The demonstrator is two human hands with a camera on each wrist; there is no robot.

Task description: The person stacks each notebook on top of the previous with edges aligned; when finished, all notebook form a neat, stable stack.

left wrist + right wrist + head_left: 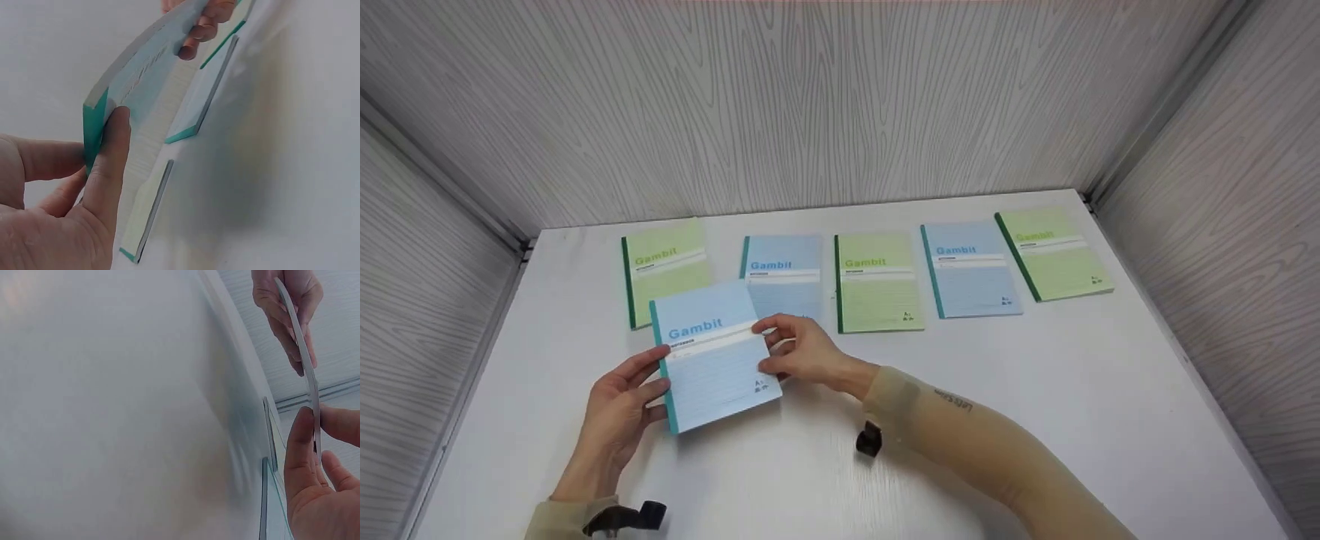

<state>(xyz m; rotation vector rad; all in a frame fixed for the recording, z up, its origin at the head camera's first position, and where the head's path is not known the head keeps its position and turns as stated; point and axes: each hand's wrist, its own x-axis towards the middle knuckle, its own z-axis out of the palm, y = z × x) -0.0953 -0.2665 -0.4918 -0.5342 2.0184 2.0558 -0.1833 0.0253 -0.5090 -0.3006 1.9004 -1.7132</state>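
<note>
A blue notebook (712,367) with a teal spine is held up off the table, tilted, between both hands. My left hand (622,405) pinches its spine edge between thumb and fingers. On the opposite edge, my right hand (806,352) pinches the cover near the white band. In the left wrist view the held notebook (149,67) is seen nearly edge-on, slightly bowed. Behind it lie a green notebook (660,259) and another blue notebook (784,259), each partly covered from the head view. The right wrist view shows both hands at the notebook's thin edge (301,343).
To the right in the same row lie a green notebook (877,300), a blue notebook (971,285) and a green notebook (1057,255). They rest on a white table (1035,420). Wood-grain panels (810,105) stand behind and at both sides.
</note>
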